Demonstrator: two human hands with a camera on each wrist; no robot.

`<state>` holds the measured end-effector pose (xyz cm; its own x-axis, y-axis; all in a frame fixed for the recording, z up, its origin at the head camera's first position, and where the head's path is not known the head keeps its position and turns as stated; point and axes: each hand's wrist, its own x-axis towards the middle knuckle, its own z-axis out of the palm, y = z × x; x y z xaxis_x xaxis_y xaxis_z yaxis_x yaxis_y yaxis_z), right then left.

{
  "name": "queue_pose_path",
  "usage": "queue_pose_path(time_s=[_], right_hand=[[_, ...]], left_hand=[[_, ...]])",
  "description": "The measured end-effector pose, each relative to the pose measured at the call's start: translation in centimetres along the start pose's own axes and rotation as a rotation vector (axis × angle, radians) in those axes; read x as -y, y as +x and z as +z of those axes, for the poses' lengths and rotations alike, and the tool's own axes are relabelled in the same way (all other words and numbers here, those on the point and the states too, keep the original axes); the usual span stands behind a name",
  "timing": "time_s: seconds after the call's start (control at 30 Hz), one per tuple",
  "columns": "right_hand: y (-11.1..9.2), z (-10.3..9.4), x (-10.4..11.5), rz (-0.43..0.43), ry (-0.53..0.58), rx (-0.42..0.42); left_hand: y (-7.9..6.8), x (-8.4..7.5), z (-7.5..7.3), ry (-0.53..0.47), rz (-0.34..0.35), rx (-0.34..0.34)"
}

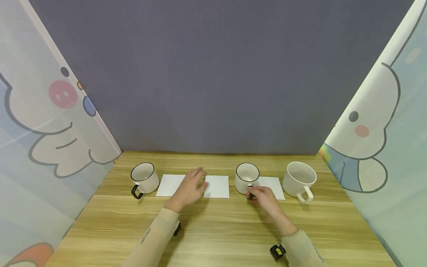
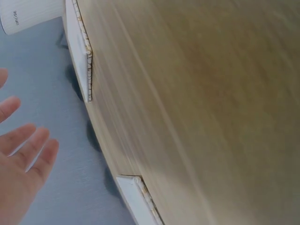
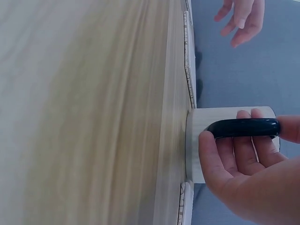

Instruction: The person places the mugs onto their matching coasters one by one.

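A white mug [image 1: 242, 182] with a black rim is in the middle right of the head view, between two flat white squares. My right hand [image 1: 265, 200] grips its black handle [image 3: 243, 127], with fingers curled through the loop and the thumb at one end in the right wrist view. The mug's base is close to the tabletop there. My left hand [image 1: 189, 187] hovers between the left white square [image 1: 169, 185] and the middle white square [image 1: 217, 186], fingers spread and holding nothing. It partly covers the left square. The left wrist view shows these loose fingers [image 2: 44, 161] too.
Another black-rimmed white mug [image 1: 148, 181] with a black handle stands at the left. An all-white mug [image 1: 297, 181] stands at the right, beside the right white square [image 1: 272, 185]. Behind the wooden table [image 1: 220, 233] rises a grey panel [image 1: 213, 81]; cartoon-printed curtains flank both sides.
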<state>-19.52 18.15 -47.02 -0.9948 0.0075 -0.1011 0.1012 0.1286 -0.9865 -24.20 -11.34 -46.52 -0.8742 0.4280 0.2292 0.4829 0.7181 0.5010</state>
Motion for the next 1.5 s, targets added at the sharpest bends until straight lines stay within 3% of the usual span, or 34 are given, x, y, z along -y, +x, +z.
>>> queue_pose_path(time_s=[1.03, 1.5], right_hand=[[0.4, 0.1, -0.1, 0.026, -0.027, 0.014], [0.3, 0.1, -0.2, 0.015, -0.013, 0.01]], left_hand=[[1.1, 1.6, 0.9, -0.017, -0.07, 0.196], [1.2, 2.0, 1.2, 0.009, -0.065, 0.246]])
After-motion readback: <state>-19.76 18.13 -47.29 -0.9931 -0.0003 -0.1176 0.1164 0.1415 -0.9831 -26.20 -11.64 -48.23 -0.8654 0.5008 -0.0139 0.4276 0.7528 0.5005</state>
